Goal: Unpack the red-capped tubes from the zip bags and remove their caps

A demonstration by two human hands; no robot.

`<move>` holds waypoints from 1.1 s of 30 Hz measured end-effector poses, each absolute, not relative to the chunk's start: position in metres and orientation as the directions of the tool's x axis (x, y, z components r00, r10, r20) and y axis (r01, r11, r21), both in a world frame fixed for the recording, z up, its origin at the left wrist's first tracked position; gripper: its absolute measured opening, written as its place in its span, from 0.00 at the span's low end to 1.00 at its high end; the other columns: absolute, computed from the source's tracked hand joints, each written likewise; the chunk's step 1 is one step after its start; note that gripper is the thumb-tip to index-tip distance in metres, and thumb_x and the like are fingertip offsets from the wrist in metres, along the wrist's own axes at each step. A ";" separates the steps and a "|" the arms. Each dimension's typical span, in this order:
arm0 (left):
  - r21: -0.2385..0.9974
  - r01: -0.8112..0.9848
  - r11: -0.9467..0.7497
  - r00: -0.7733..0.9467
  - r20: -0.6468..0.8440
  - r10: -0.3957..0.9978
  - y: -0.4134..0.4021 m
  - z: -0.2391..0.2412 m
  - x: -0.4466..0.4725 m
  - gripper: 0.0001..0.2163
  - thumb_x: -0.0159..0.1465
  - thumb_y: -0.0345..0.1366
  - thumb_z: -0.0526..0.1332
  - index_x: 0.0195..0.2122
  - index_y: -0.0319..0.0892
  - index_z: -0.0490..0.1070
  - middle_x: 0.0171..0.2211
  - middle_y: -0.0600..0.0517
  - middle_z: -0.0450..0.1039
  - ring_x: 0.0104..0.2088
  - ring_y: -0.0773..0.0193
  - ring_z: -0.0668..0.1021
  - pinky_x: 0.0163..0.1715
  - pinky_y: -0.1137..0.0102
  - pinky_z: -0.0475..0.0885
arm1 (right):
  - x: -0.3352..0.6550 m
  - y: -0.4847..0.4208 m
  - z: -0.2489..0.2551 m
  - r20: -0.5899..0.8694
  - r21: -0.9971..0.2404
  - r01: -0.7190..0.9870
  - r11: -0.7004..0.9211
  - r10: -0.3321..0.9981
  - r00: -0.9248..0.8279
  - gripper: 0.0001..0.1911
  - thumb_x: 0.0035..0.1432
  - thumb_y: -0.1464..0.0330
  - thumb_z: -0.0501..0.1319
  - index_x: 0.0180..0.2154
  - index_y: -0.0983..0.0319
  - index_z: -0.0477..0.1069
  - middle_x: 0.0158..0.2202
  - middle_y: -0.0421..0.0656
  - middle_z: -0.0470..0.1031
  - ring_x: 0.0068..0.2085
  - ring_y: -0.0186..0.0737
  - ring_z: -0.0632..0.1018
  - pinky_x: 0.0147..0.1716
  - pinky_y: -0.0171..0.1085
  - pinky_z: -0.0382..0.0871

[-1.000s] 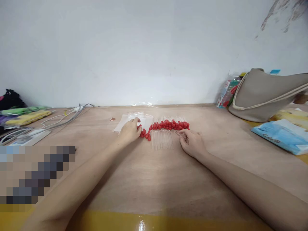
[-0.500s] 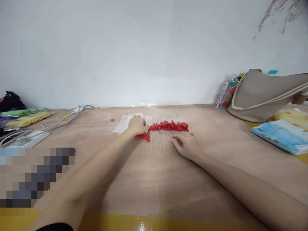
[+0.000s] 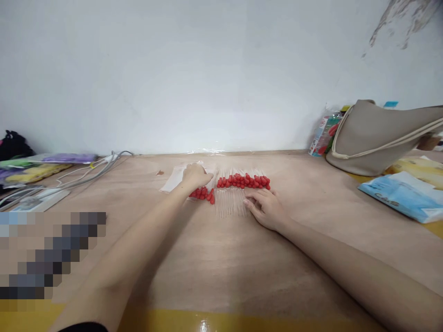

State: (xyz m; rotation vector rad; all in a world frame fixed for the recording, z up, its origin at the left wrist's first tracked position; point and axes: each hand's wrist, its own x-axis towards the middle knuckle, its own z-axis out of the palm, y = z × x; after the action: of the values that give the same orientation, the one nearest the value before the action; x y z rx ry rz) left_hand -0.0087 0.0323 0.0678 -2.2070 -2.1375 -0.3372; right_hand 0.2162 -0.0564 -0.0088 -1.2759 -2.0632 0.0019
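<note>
A row of clear droppers with red bulbs (image 3: 242,180) lies across the wooden table (image 3: 221,258). Their clear tubes (image 3: 230,205) point toward me. My left hand (image 3: 194,177) rests over the left end of the row, fingers curled on a few red bulbs (image 3: 204,194) and on a clear plastic bag (image 3: 171,180). What the fingers grip is hidden. My right hand (image 3: 265,208) lies flat on the table at the right edge of the tubes, fingers stretched toward them.
A beige bag (image 3: 380,133) and a blue packet (image 3: 403,196) sit at the right. Colourful packets (image 3: 323,133) lean on the wall. Cables (image 3: 86,173) and flat packs (image 3: 38,168) lie at the left. A blurred patch covers the lower left.
My left hand slid further over the left red bulbs and the bag. My right hand went from a pinch near the bulbs to lying flat beside the tubes.
</note>
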 end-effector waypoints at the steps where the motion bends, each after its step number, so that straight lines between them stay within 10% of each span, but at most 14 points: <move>1: 0.115 0.991 -0.072 0.042 0.245 0.969 0.025 0.069 -0.011 0.13 0.55 0.42 0.54 0.25 0.40 0.72 0.34 0.43 0.72 0.42 0.52 0.72 0.38 0.65 0.67 | 0.216 -0.056 -0.009 0.563 -0.360 0.780 0.512 0.786 -0.256 0.12 0.58 0.61 0.53 0.37 0.59 0.70 0.34 0.42 0.74 0.38 0.40 0.72 0.40 0.42 0.56; 11: 0.117 0.642 -0.758 0.543 0.628 0.557 -0.049 0.011 -0.026 0.04 0.60 0.33 0.52 0.28 0.41 0.62 0.27 0.52 0.66 0.29 0.66 0.71 0.29 0.72 0.66 | 0.222 -0.055 -0.008 0.765 -0.389 0.663 0.640 0.626 -0.155 0.25 0.56 0.61 0.55 0.55 0.62 0.56 0.50 0.51 0.64 0.50 0.46 0.66 0.47 0.45 0.62; 18: 0.109 0.562 -0.820 0.588 0.645 0.488 -0.057 -0.002 -0.020 0.03 0.61 0.32 0.54 0.30 0.41 0.64 0.33 0.50 0.70 0.29 0.69 0.71 0.29 0.74 0.68 | 0.220 -0.058 -0.010 0.701 -0.144 0.635 0.759 0.531 -0.476 0.12 0.57 0.61 0.56 0.40 0.58 0.71 0.39 0.45 0.73 0.42 0.41 0.70 0.45 0.44 0.56; 28: 0.104 0.506 -0.856 0.627 0.638 0.448 -0.055 -0.003 -0.015 0.12 0.60 0.36 0.57 0.45 0.40 0.66 0.42 0.45 0.70 0.43 0.62 0.72 0.42 0.66 0.69 | 0.211 -0.062 -0.008 0.624 -0.051 0.633 0.772 0.520 -0.584 0.14 0.61 0.63 0.51 0.36 0.60 0.73 0.26 0.42 0.71 0.34 0.36 0.67 0.42 0.40 0.53; 33: 0.045 0.508 -0.860 0.707 0.549 0.446 -0.057 0.004 -0.011 0.07 0.63 0.36 0.55 0.37 0.41 0.70 0.39 0.49 0.73 0.40 0.62 0.71 0.42 0.65 0.65 | 0.206 -0.068 -0.004 0.623 -0.059 0.590 0.805 0.492 -0.608 0.16 0.62 0.65 0.49 0.30 0.62 0.73 0.23 0.40 0.69 0.30 0.34 0.65 0.39 0.39 0.52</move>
State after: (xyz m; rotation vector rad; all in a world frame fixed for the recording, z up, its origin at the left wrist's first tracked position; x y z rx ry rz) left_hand -0.0114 -0.0568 0.0038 -2.8002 -0.7847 -0.8575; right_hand 0.2059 -0.0683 -0.0044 -0.7944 -2.3447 -0.2005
